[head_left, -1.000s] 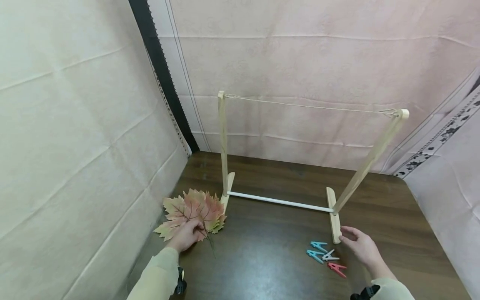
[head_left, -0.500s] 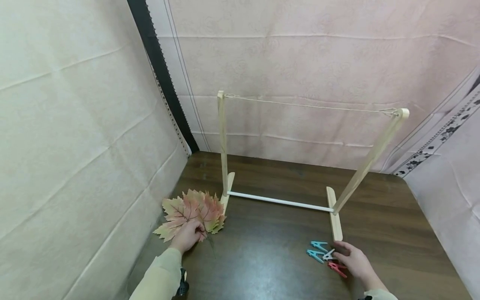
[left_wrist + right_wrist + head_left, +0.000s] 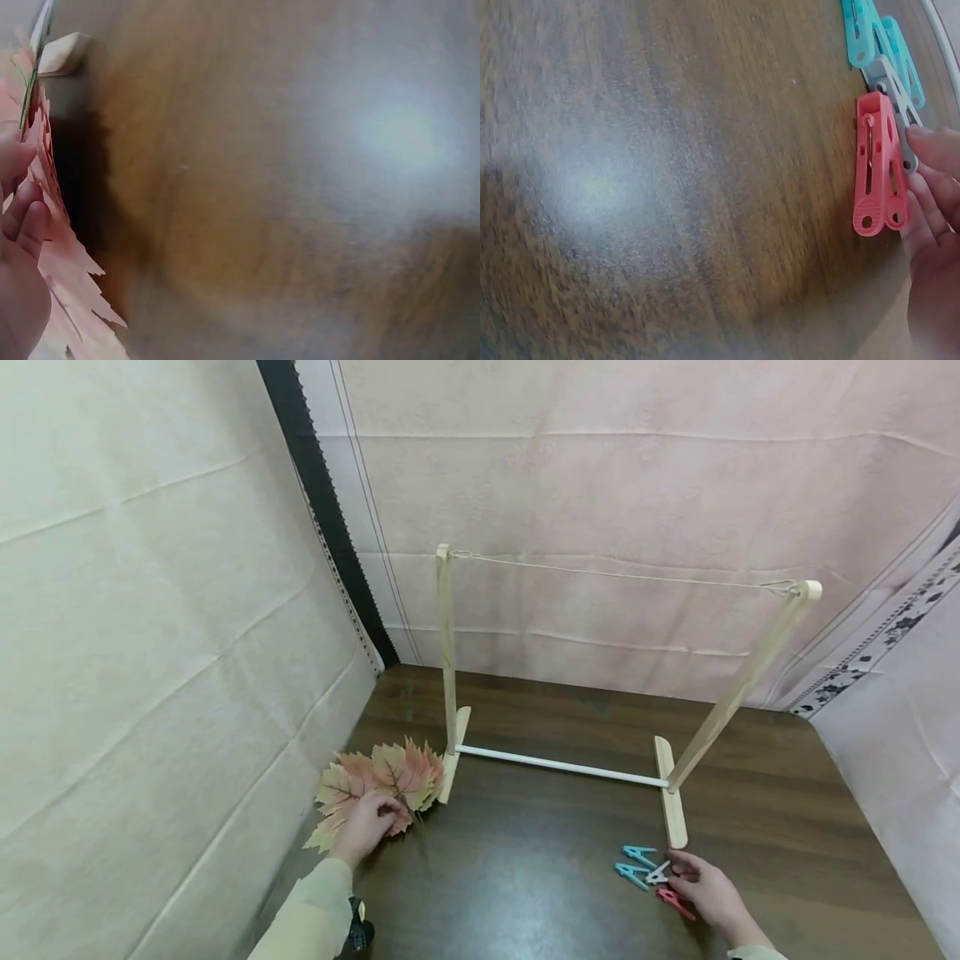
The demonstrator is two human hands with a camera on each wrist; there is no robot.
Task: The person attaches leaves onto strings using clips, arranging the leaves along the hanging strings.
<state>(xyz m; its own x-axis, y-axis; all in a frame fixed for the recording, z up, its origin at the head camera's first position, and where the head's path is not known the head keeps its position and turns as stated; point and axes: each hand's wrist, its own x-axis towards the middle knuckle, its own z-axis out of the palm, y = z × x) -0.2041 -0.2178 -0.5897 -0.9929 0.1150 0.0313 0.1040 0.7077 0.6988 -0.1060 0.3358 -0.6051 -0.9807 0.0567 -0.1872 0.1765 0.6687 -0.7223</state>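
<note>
Pinching several leaves [image 3: 405, 768] is the left hand [image 3: 366, 828]; the right hand [image 3: 710, 891] grips one grey clothespin [image 3: 887, 75] of four.

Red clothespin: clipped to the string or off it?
Off. Red clothespin lies on the table beside the white clothespin; the head view shows nothing hanging from the string.

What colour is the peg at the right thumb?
Pale grey, nearly white; that peg shows best in the right wrist view.
</note>
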